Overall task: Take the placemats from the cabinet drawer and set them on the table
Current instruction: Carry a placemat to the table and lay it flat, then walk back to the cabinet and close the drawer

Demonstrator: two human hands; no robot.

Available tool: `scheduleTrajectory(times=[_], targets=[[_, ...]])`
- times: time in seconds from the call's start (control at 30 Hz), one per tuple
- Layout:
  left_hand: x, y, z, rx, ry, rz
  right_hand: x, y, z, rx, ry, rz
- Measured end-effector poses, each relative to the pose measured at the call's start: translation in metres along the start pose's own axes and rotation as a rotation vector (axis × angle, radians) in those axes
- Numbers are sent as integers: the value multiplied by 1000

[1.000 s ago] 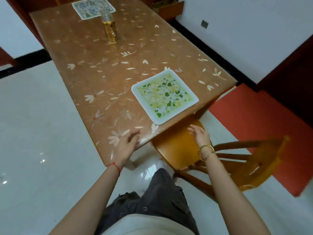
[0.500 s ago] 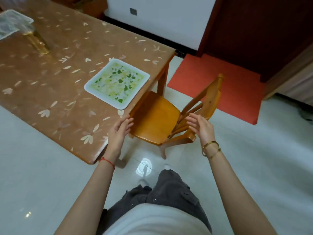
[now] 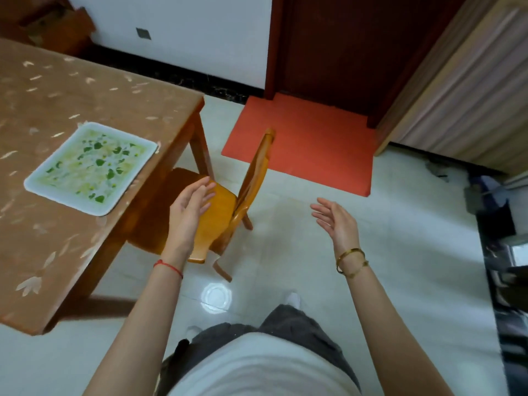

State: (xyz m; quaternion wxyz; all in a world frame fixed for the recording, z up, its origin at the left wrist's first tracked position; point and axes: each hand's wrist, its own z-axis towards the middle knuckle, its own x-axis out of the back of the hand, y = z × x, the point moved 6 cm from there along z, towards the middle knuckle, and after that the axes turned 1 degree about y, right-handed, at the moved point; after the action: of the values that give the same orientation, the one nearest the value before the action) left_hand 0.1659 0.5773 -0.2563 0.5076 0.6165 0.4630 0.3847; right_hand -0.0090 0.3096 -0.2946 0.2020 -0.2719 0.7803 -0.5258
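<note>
A square white placemat (image 3: 91, 167) with a green and yellow leaf print lies flat near the corner of the brown table (image 3: 94, 92). My left hand (image 3: 188, 210) hovers over the chair seat to the right of the table edge, fingers apart, holding nothing. Further right, above the white floor, my right hand (image 3: 337, 222) is also open and empty. Neither hand touches the placemat or the table. A wooden cabinet (image 3: 54, 27) with an open drawer shows at the top left, behind the table.
A yellow wooden chair (image 3: 228, 207) stands tucked partly under the table corner. A red floor mat (image 3: 305, 144) lies before a dark door (image 3: 337, 47). A striped curtain (image 3: 468, 90) hangs at the right, and dark furniture (image 3: 505, 267) lines the right edge.
My view has swung right, away from the table. My left hand has lifted off the table edge and both hands now hang open in the air; the far placemat and gold bottle have left view.
</note>
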Motion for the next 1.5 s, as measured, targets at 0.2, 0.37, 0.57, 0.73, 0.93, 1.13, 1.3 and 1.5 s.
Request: scheduleTrajectory(times=[0.2, 0.37, 0.57, 0.73, 0.93, 1.13, 1.3, 1.5], targets=[[-139, 14, 18, 24, -63, -173, 96, -38, 64, 30, 31, -13], [-214, 13, 43, 44, -109, -166, 140, -60, 109, 31, 40, -4], [-257, 12, 91, 67, -65, -116, 157, -75, 175, 25, 34, 8], [-294, 14, 153, 66, -48, -106, 155, -96, 246, 47, 4, -9], [-342, 26, 243, 57, -44, -148, 136, -138, 355, 81, -38, -44], [-369, 57, 332, 34, -13, -171, 94, -190, 449, 103, -84, -83], [-368, 76, 386, 39, 65, -175, 44, -220, 508, 101, -162, -92], [-351, 84, 452, 50, 196, -197, -30, -244, 585, 86, -298, -117]])
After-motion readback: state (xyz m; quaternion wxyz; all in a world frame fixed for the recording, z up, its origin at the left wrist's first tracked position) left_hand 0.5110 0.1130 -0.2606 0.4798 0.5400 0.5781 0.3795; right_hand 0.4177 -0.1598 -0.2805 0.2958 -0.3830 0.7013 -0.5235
